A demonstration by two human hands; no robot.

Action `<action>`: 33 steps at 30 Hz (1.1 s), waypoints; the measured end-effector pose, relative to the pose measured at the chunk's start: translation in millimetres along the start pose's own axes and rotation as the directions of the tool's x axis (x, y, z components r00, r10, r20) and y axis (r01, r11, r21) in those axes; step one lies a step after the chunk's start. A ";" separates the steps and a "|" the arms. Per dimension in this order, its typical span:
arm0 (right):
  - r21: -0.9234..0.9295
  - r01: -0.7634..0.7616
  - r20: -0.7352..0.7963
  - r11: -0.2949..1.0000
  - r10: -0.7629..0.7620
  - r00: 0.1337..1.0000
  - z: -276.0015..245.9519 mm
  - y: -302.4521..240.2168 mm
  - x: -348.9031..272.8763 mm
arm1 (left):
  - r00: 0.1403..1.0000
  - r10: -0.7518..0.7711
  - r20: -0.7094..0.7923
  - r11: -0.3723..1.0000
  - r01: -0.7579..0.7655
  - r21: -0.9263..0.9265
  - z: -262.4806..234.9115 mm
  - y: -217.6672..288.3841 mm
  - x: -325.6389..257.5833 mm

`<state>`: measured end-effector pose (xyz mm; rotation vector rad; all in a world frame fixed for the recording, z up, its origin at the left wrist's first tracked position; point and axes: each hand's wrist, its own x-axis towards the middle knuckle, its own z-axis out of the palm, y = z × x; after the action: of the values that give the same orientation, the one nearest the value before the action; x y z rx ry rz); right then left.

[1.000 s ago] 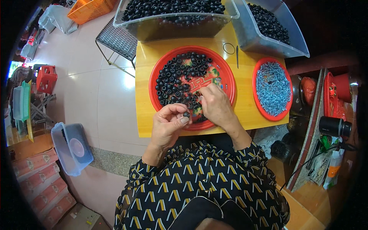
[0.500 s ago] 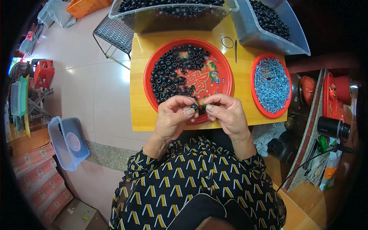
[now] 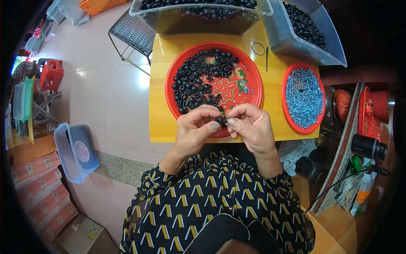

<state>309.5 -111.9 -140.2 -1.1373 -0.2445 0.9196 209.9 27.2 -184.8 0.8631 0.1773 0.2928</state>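
1. I see the left hand (image 3: pixel 195 127) and the right hand (image 3: pixel 250 127) meeting at the near edge of the yellow surface (image 3: pixel 160 122), fingertips touching.
2. Between them sits a small black ring (image 3: pixel 220 121); the fingers of both hands are pinched narrow on it, thumb and forefinger from each side.
3. The ring is held just above the rim of the big red tray (image 3: pixel 249 89), at the tray's 6 o'clock.
4. On that tray, a heap of black rings (image 3: pixel 198 78) fills the part from 9 to 12 o'clock; the side toward 3 o'clock is mostly bare.
5. At 3 o'clock from the big tray lies a smaller red tray (image 3: pixel 288 72) filled with small blue-grey metal pieces (image 3: pixel 303 96).
6. At 12 o'clock stand two clear bins (image 3: pixel 203 21) loaded with more black parts; the second bin (image 3: pixel 304 34) sits toward 1 o'clock.
7. A thin ring of wire (image 3: pixel 257 48) and a dark pin (image 3: pixel 267 58) lie on the surface between the big tray and the bins.
8. On the floor at 9 o'clock is a blue lidded box (image 3: pixel 76 152).
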 end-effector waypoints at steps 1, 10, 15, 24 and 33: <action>-0.002 -0.003 0.003 1.000 0.003 1.000 0.8 -0.3 -0.3 | 1.000 0.019 0.024 0.999 -0.020 0.048 -1.5 -0.1 0.0; -0.108 0.041 0.043 0.993 -0.037 0.998 0.5 2.7 -2.2 | 0.998 0.044 0.034 0.986 -0.049 0.159 4.1 3.3 -2.7; 0.057 -0.137 0.151 0.989 0.127 0.980 -10.1 -1.2 1.7 | 0.963 0.193 0.188 0.858 -0.258 0.443 4.1 8.5 2.3; 0.190 -0.208 0.316 0.960 0.141 0.938 -11.7 5.2 -1.1 | 0.877 0.323 0.356 0.691 -0.476 0.545 9.8 16.3 8.2; 0.096 -0.208 0.243 0.973 0.180 0.953 -14.1 -0.7 0.7 | 0.924 0.261 0.279 0.731 -0.378 0.568 14.3 12.0 8.7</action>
<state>318.7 -121.0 -146.0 -0.9523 -0.2675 1.2301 219.9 27.0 -166.7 1.5789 -0.0623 0.4940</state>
